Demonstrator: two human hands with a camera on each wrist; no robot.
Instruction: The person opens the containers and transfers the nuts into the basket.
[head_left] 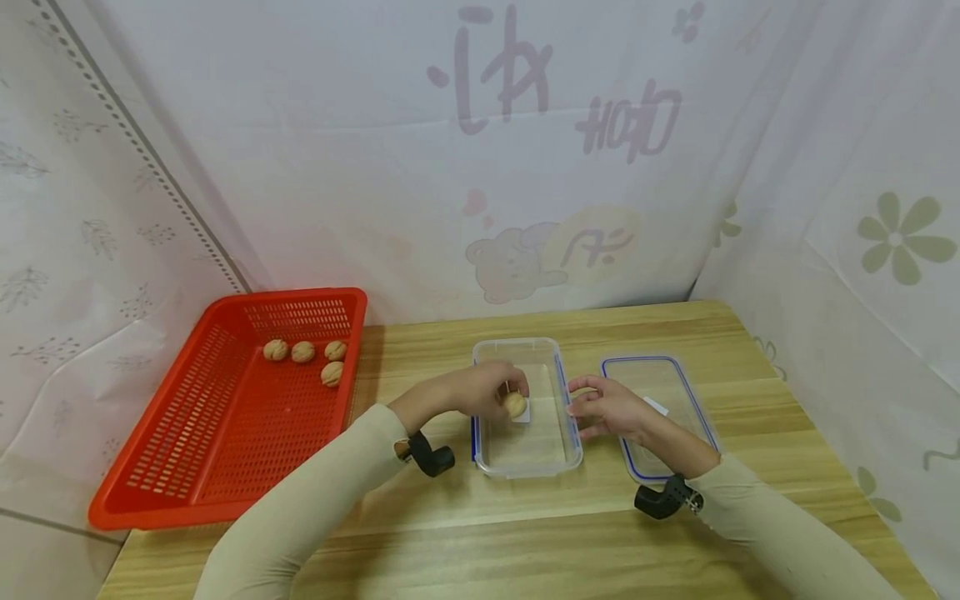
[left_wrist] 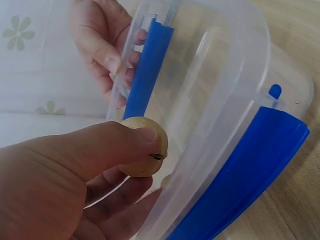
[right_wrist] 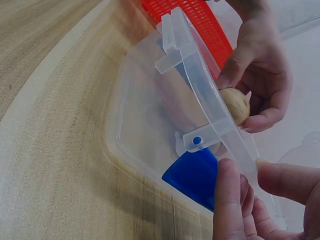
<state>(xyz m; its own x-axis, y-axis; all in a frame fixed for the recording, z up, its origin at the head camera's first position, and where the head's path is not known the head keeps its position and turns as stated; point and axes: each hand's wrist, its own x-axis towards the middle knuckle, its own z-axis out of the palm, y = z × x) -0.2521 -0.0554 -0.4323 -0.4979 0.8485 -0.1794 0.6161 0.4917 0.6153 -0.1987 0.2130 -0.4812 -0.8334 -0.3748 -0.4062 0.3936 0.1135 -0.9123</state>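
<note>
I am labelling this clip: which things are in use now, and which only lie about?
In use:
left hand pinching a walnut
right hand holding the box rim

Lying about:
lid on the table
red basket with four walnuts

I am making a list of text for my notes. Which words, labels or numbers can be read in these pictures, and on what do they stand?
No text reads with certainty.
Backdrop cloth: large purple marks, seen mirrored through the fabric, unreadable.
Cloth near the bear print: faint pale marks, unreadable.
Clear container, its lid and red basket: no print visible.
</note>
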